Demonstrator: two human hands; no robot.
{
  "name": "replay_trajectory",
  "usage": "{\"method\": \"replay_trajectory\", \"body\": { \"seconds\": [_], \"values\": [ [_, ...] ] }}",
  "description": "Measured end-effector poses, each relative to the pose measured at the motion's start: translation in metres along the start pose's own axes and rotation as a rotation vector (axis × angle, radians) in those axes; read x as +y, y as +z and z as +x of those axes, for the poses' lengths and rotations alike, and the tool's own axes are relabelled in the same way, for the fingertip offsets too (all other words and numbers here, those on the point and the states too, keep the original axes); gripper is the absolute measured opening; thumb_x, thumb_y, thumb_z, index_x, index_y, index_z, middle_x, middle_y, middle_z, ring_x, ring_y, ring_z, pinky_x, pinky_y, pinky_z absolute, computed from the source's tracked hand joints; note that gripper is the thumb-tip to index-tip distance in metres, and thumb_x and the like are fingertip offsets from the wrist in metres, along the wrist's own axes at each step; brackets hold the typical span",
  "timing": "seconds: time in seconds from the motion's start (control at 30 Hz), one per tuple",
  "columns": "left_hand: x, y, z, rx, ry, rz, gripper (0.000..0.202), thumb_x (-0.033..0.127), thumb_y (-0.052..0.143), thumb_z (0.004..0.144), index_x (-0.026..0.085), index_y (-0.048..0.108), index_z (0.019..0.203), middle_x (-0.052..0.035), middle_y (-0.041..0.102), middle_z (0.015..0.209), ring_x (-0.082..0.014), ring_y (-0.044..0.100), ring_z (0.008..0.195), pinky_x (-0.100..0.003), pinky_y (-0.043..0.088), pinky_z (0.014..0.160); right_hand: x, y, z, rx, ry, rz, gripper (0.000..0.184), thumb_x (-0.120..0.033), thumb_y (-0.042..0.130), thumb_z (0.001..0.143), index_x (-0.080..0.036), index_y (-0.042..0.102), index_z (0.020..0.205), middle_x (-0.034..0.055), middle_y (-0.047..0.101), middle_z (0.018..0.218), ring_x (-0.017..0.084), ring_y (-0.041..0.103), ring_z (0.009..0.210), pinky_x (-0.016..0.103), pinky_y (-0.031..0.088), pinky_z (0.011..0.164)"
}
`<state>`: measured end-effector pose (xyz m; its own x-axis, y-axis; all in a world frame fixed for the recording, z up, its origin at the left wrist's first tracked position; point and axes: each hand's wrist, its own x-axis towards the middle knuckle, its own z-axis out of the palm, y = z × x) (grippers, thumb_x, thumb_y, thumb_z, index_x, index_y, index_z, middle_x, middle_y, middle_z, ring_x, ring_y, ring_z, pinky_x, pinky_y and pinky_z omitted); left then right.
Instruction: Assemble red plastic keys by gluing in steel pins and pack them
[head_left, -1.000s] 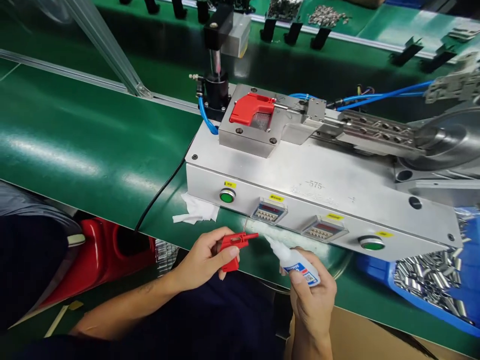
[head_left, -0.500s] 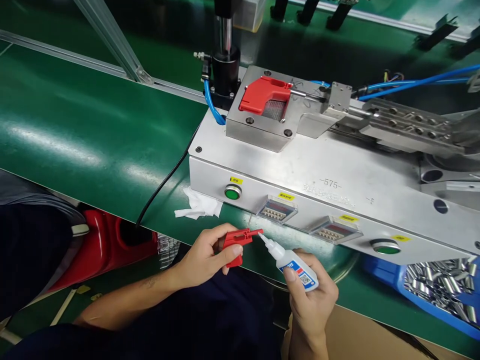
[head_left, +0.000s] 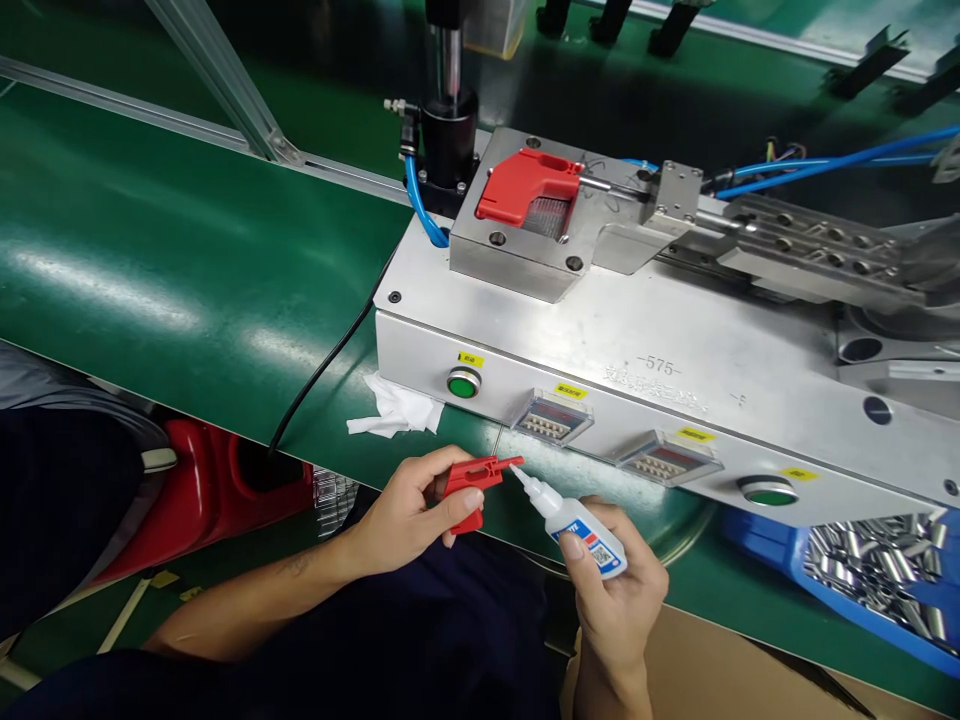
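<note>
- Green matting covers the desk (head_left: 150, 270), which carries a metal machine (head_left: 675, 400) in a factory room; a white tissue (head_left: 397, 410) lies at the machine's 7 o'clock corner.
- "575" is scratched on the machine top; yellow tags above its green buttons are unreadable.
- Blue bin (head_left: 862, 590) at 4 o'clock holds small metal cylinders.
- Left hand (head_left: 412, 515) fingers pinch a red plastic part (head_left: 472, 480) at the desk's near edge.
- Right hand (head_left: 619, 590) fingers wrap a glue bottle (head_left: 577, 522), nozzle touching the part's tip.
</note>
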<state>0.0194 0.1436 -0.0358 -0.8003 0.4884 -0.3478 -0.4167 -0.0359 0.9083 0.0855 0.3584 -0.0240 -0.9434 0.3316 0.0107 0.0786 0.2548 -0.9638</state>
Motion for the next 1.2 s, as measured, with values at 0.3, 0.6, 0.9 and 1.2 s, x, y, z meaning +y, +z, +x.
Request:
{"method": "replay_trajectory", "body": {
  "seconds": [0.3, 0.6, 0.9, 1.2],
  "values": [
    [-0.001, 0.0, 0.001, 0.042, 0.003, -0.023, 0.035, 0.05, 0.075, 0.097, 0.016, 0.072, 0.096, -0.0025, 0.07, 0.078, -0.0093, 0.058, 0.05, -0.018, 0.05, 0.048, 0.022, -0.012, 0.003, -0.191, 0.293, 0.579, 0.032, -0.054, 0.081, 0.088, -0.026, 0.077, 0.105, 0.0051, 0.072, 0.088, 0.021, 0.065, 0.075, 0.032, 0.053, 0.068],
    [-0.033, -0.031, -0.006, 0.231, -0.095, 0.364, 0.051, 0.068, 0.078, 0.086, 0.019, 0.08, 0.097, -0.0077, 0.08, 0.096, -0.0228, 0.074, 0.082, -0.024, 0.063, 0.066, 0.016, -0.016, -0.012, -0.062, -0.067, -0.113, 0.03, -0.014, 0.064, 0.089, -0.026, 0.069, 0.116, 0.0068, 0.075, 0.114, 0.025, 0.066, 0.123, 0.041, 0.054, 0.106],
    [-0.044, -0.052, 0.003, 0.174, -0.122, 0.587, 0.062, 0.079, 0.072, 0.084, 0.019, 0.082, 0.099, -0.0092, 0.083, 0.1, -0.0297, 0.079, 0.092, -0.032, 0.068, 0.077, 0.014, -0.071, -0.027, -0.17, -0.124, -0.318, 0.047, -0.023, 0.073, 0.097, -0.024, 0.062, 0.143, 0.0128, 0.07, 0.14, 0.027, 0.066, 0.132, 0.043, 0.054, 0.115],
    [-0.036, -0.02, -0.002, 0.257, -0.053, 0.492, 0.058, 0.076, 0.069, 0.09, 0.02, 0.076, 0.103, -0.0068, 0.08, 0.095, -0.0261, 0.076, 0.089, -0.032, 0.064, 0.081, -0.004, -0.225, 0.029, 0.016, 0.014, -0.829, 0.021, -0.024, 0.058, 0.097, -0.021, 0.078, 0.101, 0.008, 0.08, 0.099, 0.024, 0.075, 0.091, 0.038, 0.061, 0.085]
  ]
}}
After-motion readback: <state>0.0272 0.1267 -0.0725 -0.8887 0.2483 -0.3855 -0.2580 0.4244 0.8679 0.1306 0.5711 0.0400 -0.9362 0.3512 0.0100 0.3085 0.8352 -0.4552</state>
